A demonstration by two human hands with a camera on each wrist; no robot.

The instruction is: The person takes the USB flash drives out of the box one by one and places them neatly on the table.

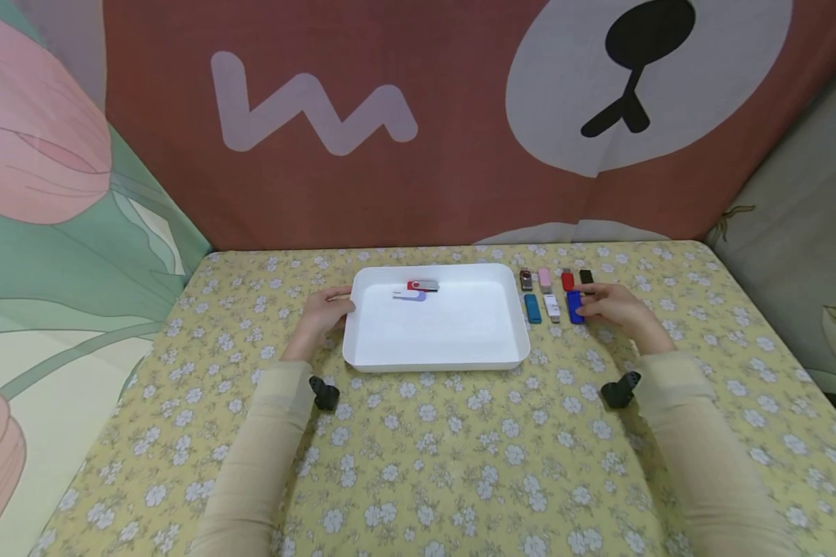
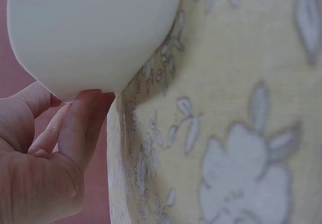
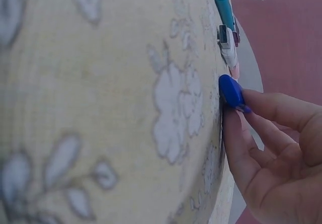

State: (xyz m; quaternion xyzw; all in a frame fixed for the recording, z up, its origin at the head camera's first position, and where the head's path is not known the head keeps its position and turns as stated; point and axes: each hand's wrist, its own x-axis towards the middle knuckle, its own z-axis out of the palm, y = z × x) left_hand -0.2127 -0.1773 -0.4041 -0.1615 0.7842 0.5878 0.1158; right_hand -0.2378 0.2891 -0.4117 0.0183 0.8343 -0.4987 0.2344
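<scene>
Toward the desk's (image 1: pixel 418 456) far edge, right hand (image 1: pixel 616 306) pinches blue stick (image 1: pixel 574 308), left hand (image 1: pixel 323 312) grips tray (image 1: pixel 435 336); low dragging could bump white stick (image 1: pixel 552 308).

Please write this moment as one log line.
left hand: holds white tray | right hand: pinches blue USB stick | inside tray: red-silver stick, lilac stick

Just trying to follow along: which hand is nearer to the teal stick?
Right. The right hand pinches the blue stick, just right of the teal stick with a white stick between; the left hand is across the white tray, at its left edge.
</scene>
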